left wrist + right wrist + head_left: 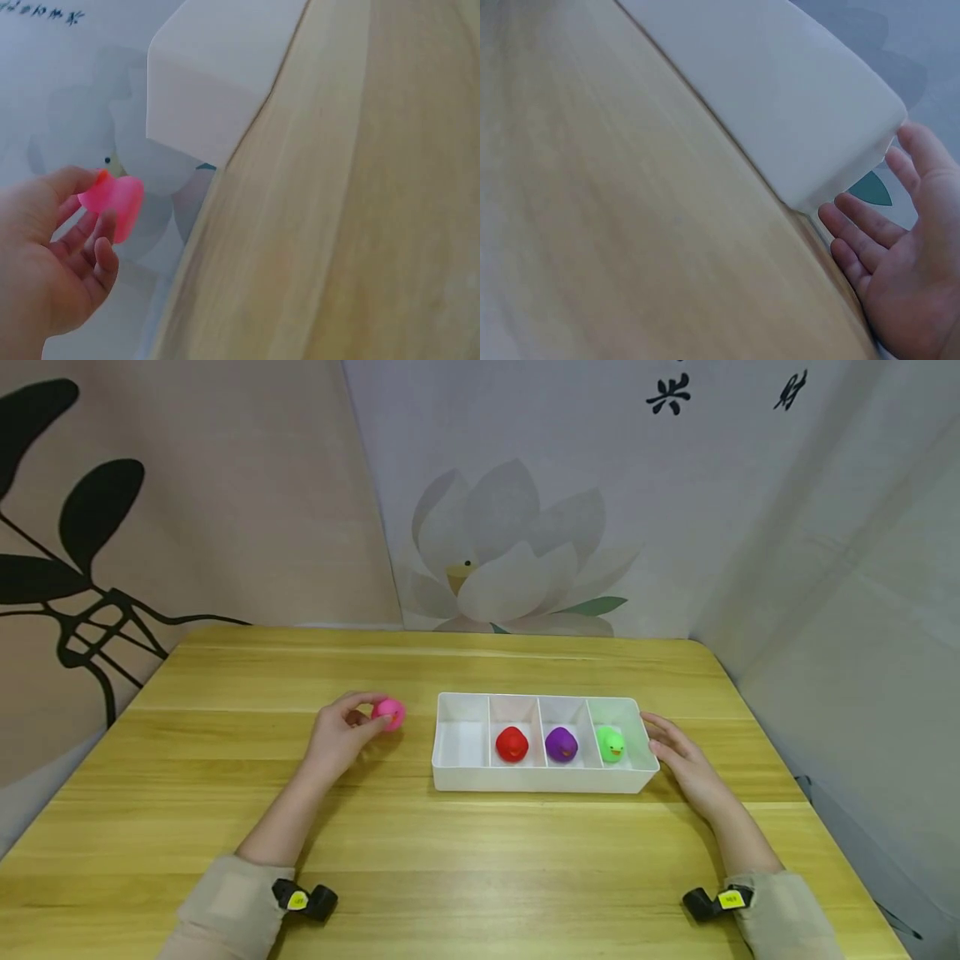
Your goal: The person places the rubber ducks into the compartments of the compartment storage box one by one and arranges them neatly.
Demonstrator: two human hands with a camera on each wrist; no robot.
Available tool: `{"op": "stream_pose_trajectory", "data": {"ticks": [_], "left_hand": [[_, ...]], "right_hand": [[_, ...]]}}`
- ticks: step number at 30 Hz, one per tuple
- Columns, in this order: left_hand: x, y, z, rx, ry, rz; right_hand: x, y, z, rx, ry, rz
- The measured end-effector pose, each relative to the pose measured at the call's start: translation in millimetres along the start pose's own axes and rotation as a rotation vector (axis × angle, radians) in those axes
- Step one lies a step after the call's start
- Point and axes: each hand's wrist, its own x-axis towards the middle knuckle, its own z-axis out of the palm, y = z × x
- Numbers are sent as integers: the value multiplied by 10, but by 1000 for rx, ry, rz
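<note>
My left hand (335, 742) pinches a pink rubber duck (392, 713) between thumb and fingers, left of a white divided tray (536, 780). In the left wrist view the duck (126, 201) shows its orange beak by the thumb, with the tray's end wall (202, 101) beyond. At the tray's right end is my right hand (692, 770), its fingers extended and lightly bent against the end wall. The right wrist view has these fingertips (907, 135) right at the tray's corner. A red duck (512, 744), a purple duck (562, 744) and a green duck (611, 743) sit in separate compartments.
The tray's leftmost compartment (462, 743) holds nothing. Both forearms lie over a wooden table (480, 868), with a small black camera on each sleeve. Behind the table's far edge hangs a printed curtain (517, 543) with a lotus flower.
</note>
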Motion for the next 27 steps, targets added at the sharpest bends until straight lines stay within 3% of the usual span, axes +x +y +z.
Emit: {"op": "stream_pose_trajectory", "data": {"ticks": [19, 27], "left_hand": [[-100, 405, 132, -77, -72, 177], [-61, 597, 164, -53, -174, 223]], "right_hand": [[6, 10, 9, 7, 4, -1], [1, 7, 9, 5, 4, -2]]}}
